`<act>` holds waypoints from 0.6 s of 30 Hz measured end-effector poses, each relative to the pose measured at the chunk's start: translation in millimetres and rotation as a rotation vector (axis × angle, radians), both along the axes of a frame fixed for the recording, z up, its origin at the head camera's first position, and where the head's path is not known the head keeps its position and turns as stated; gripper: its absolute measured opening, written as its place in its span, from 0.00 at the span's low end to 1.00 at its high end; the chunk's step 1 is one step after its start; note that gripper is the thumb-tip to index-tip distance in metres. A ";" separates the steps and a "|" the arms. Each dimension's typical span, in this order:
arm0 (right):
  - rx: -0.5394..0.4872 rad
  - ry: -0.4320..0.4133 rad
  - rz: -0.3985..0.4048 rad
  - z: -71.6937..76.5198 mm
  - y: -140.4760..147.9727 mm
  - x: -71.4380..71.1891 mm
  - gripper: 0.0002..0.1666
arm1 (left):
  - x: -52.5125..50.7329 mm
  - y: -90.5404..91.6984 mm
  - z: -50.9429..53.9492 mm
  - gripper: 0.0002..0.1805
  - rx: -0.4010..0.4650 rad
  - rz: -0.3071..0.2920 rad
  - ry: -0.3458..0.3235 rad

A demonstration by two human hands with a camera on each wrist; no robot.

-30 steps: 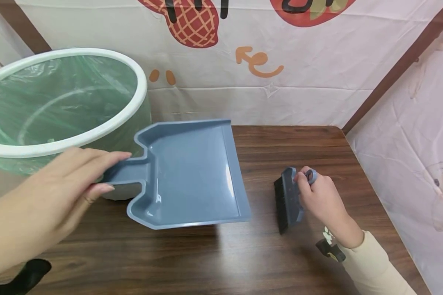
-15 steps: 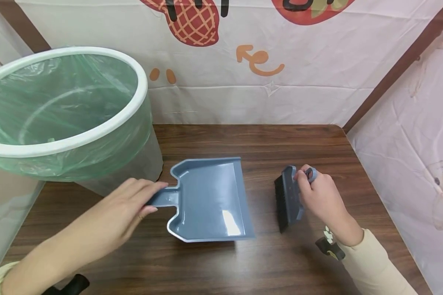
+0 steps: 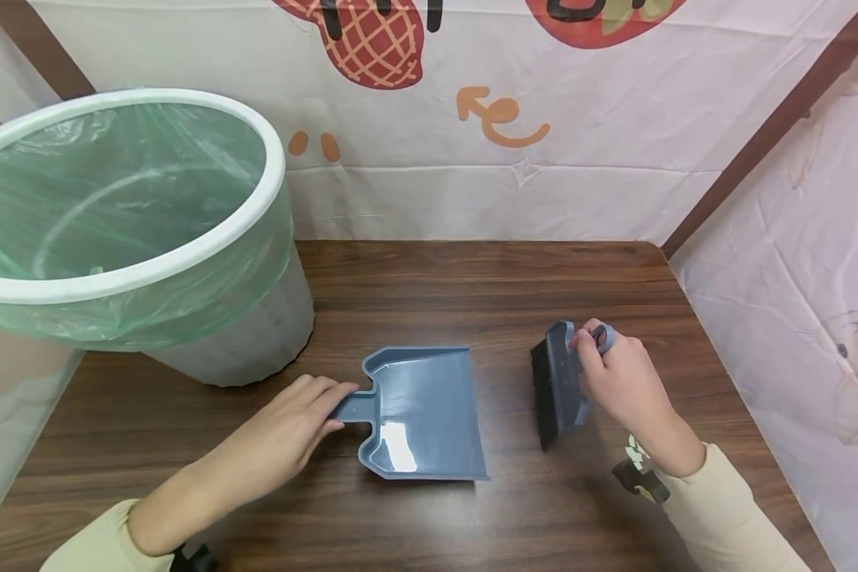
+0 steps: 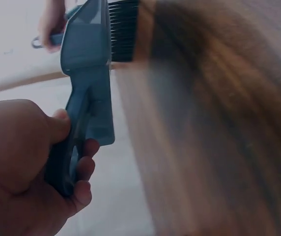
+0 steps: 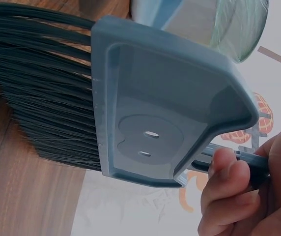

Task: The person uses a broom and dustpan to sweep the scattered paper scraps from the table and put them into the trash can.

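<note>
In the head view a blue-grey dustpan (image 3: pixel 429 405) is low over the table's middle, its pan facing up and its wide lip toward the right. My left hand (image 3: pixel 303 413) grips its handle; the left wrist view shows fingers curled round that handle (image 4: pixel 74 142). To the right, my right hand (image 3: pixel 622 381) holds a small hand brush (image 3: pixel 565 381) by its handle, dark bristles (image 5: pixel 42 88) toward the table and the dustpan. A gap separates brush and dustpan. No debris shows in the pan. Whether the dustpan touches the tabletop I cannot tell.
A trash can (image 3: pixel 250 342) with a white rim and green liner stands at the back left of the brown wooden table (image 3: pixel 486 278). White printed cloth (image 3: pixel 415 191) hangs behind the table, and more cloth hangs along the right side.
My left hand has brought the dustpan down and to the right, from beside the trash can to the table's middle. The right hand and brush have stayed nearly still.
</note>
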State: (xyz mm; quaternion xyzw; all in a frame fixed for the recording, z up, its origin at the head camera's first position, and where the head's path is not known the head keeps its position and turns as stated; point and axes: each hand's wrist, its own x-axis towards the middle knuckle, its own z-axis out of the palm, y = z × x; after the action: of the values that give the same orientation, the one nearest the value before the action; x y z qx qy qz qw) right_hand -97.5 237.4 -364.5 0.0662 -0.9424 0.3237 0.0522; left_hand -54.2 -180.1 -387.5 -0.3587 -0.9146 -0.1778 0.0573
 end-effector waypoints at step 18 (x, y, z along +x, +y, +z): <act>0.003 0.031 0.019 -1.0 -0.4 -1.3 0.19 | -5.6 7.7 -69.1 0.21 0.028 0.040 -0.154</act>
State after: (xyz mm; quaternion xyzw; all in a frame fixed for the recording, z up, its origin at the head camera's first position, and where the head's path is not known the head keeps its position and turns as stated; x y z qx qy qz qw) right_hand -98.8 237.0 -365.5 0.0804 -0.9412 0.3219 0.0634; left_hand -59.7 -172.4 -456.6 -0.3249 -0.9206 -0.2165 -0.0048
